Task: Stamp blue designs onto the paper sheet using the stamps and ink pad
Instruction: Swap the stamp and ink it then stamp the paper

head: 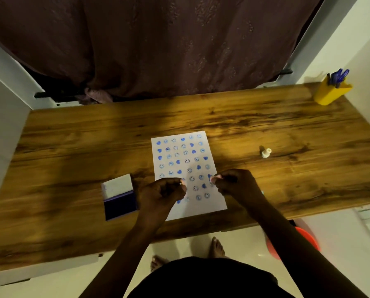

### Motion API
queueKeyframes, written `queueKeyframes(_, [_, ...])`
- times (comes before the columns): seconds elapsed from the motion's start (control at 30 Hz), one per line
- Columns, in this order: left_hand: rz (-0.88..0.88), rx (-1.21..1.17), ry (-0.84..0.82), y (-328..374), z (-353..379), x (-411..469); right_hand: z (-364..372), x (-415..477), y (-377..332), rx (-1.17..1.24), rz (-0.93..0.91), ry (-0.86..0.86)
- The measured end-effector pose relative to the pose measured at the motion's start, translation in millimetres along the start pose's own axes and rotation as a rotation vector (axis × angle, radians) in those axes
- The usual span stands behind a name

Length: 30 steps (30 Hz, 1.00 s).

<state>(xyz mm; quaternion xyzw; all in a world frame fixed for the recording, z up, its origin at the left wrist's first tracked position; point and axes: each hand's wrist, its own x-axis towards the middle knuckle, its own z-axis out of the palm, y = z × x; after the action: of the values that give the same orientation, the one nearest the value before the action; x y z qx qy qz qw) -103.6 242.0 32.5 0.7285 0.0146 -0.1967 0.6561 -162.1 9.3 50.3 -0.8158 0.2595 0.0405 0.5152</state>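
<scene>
White paper sheet (188,173) bearing rows of blue hearts and smileys, mid-desk; over its near end, left hand (161,193) and right hand (233,182) each pinch a small pale stamp, open blue ink pad (119,198) just left; press squarely into remaining blank space.

Both bare arms reach forward, the left hand (161,191) and right hand (233,182) loosely curled side by side, fingertips pinched and facing each other, slightly apart.
</scene>
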Motion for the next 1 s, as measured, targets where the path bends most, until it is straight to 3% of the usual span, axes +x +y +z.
queueKeyframes(0.07, [0.016, 0.002, -0.038, 4.8, 8.9, -1.0, -12.2, -8.3, -7.6, 0.297, 0.018, -0.055])
queueKeyframes(0.17, [0.052, -0.014, -0.122, 14.3, 24.6, -1.9, -24.2, -21.1, -14.1, 0.447, -0.006, -0.134])
queueKeyframes(0.33, [0.129, -0.008, -0.285, 25.1, 51.0, -1.5, -33.5, -30.6, -9.3, 0.448, -0.075, -0.212])
queueKeyframes(0.67, [0.135, 0.087, -0.339, 32.1, 78.0, 1.2, -59.0, -25.7, 3.9, 0.447, -0.144, -0.203])
queueKeyframes(1.0, [0.12, 0.02, -0.424, 38.3, 106.2, 7.4, -87.3, -17.5, 23.5, 0.388, -0.162, -0.257])
